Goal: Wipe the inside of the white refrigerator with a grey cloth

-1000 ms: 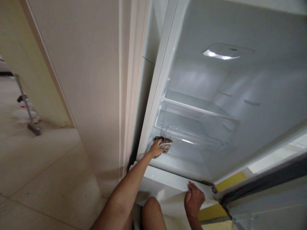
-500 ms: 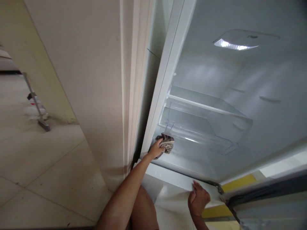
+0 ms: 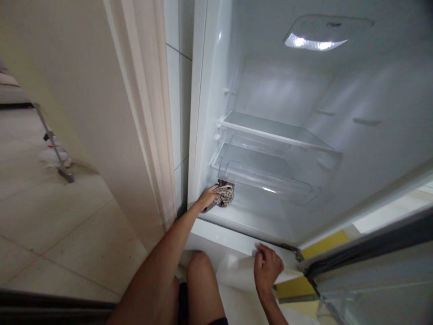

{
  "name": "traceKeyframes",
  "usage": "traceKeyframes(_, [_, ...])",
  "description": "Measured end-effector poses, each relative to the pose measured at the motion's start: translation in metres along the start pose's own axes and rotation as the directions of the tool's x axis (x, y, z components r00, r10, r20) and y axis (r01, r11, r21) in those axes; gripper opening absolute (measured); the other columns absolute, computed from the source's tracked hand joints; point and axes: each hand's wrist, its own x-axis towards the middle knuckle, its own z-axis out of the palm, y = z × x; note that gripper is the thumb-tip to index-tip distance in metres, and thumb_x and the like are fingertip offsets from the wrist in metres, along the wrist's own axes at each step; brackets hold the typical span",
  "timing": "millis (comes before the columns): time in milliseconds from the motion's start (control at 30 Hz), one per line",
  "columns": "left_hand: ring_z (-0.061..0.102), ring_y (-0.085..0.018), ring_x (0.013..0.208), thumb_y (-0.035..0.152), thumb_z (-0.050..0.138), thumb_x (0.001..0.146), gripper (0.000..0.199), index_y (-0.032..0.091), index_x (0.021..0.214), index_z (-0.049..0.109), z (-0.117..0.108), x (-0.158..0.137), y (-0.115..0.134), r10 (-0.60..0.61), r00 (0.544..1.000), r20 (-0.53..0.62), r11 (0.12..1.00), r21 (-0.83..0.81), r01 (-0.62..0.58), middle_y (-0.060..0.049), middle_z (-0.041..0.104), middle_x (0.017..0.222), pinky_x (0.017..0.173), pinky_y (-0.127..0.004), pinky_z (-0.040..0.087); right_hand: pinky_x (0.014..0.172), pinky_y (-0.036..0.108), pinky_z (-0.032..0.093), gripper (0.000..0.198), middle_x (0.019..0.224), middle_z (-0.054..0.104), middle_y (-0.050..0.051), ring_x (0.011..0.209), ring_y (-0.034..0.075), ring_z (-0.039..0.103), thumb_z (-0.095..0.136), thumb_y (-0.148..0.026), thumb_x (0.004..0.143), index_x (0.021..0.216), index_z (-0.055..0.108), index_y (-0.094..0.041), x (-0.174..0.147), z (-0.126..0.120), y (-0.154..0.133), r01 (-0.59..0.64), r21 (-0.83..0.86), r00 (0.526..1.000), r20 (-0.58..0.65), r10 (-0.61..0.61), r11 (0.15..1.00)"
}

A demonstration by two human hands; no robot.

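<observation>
pressing a crumpled brown-and-white patterned cloth (image 3: 223,195) against the lower left inner corner of the open white fridge compartment (image 3: 372,149), the left hand (image 3: 207,197) sits just left of centre in the frame. fingers closed round the cloth, wad bunched tight, touching the wall just under the front lip of the clear plastic drawer (image 3: 267,180).

change over the last second: the cloth has slid a little leftward and down, from just under the drawer's corner to hard against the left door frame edge. stroke is short; the hand has stayed in the same corner throughout. the view has also swung, so the cream wall edge (image 3: 142,113) now stands more upright.

right hand (image 3: 267,266), lower centre-right, remains on the white ledge (image 3: 223,234) below the compartment, fingers curled over its edge, holding nothing loose; reads as bracing.

judgement: wiping is confined to this bottom corner; the glass shelf (image 3: 270,128) and the rest of the interior under the lit ceiling lamp (image 3: 314,43) show no contact.

also in view: a grey floor squeegee (image 3: 56,146) at far left on the tiled floor (image 3: 50,225).
</observation>
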Motion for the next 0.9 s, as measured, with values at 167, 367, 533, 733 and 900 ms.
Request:
traceKeyframes(167, [0.069, -0.025, 0.114, 0.015, 0.068, 0.066, 0.062, 0.017, 0.128, 0.067, 0.003, 0.0, 0.001, 0.016, 0.999, -0.029, 1.0, 0.003, -0.016, -0.006, 0.075, 0.124, 0.103, -0.035, 0.052, 0.073, 0.033, 0.053, 0.025, 0.1, 0.072, 0.008, 0.086, 0.02, 0.067, 0.05, -0.031, 0.096, 0.109, 0.067, -0.019, 0.016, 0.001, -0.054, -0.203, 0.407, 0.965, 0.237, 0.112, 0.89])
traceKeyframes(367, [0.07, -0.024, 0.112, 0.018, 0.066, 0.068, 0.061, 0.018, 0.129, 0.066, 0.004, -0.004, 0.003, 0.021, 0.998, -0.051, 1.0, -0.009, -0.021, -0.006, 0.076, 0.121, 0.099, -0.035, 0.054, 0.066, 0.028, 0.049, 0.042, 0.081, 0.071, 0.003, 0.066, 0.016, 0.062, 0.046, -0.036, 0.098, 0.131, 0.063, -0.017, 0.069, 0.039, -0.135, -0.248, 0.466, 0.851, 0.523, -0.038, 0.849])
traceKeyframes(533, [0.068, -0.025, 0.116, 0.017, 0.066, 0.067, 0.059, 0.018, 0.126, 0.068, 0.004, -0.005, 0.005, 0.016, 0.998, -0.061, 1.0, -0.015, -0.017, -0.005, 0.075, 0.124, 0.104, -0.035, 0.052, 0.065, 0.031, 0.044, 0.048, 0.08, 0.075, 0.007, 0.07, 0.023, 0.069, 0.057, -0.026, 0.092, 0.14, 0.058, -0.025, 0.104, 0.063, -0.168, 0.077, 0.042, 0.627, 0.775, -0.081, 0.996])
traceKeyframes(733, [0.067, -0.025, 0.119, 0.017, 0.067, 0.068, 0.066, 0.017, 0.134, 0.063, 0.005, -0.005, 0.003, 0.017, 0.998, -0.053, 0.999, -0.047, -0.02, -0.007, 0.073, 0.13, 0.104, -0.035, 0.051, 0.066, 0.03, 0.043, 0.032, 0.087, 0.079, 0.008, 0.076, 0.024, 0.073, 0.05, -0.023, 0.097, 0.114, 0.075, -0.03, 0.102, 0.058, -0.165, 0.169, -0.021, 0.631, 0.77, -0.092, 0.985])
traceKeyframes(900, [0.068, -0.025, 0.114, 0.019, 0.067, 0.067, 0.057, 0.018, 0.124, 0.068, 0.005, -0.005, 0.002, 0.037, 0.999, -0.039, 0.996, -0.077, -0.04, -0.006, 0.076, 0.122, 0.103, -0.036, 0.051, 0.07, 0.027, 0.046, 0.024, 0.09, 0.08, 0.003, 0.08, 0.02, 0.074, 0.053, -0.028, 0.099, 0.104, 0.076, -0.028, 0.082, 0.046, -0.137, 0.054, 0.108, 0.659, 0.743, -0.116, 0.993])
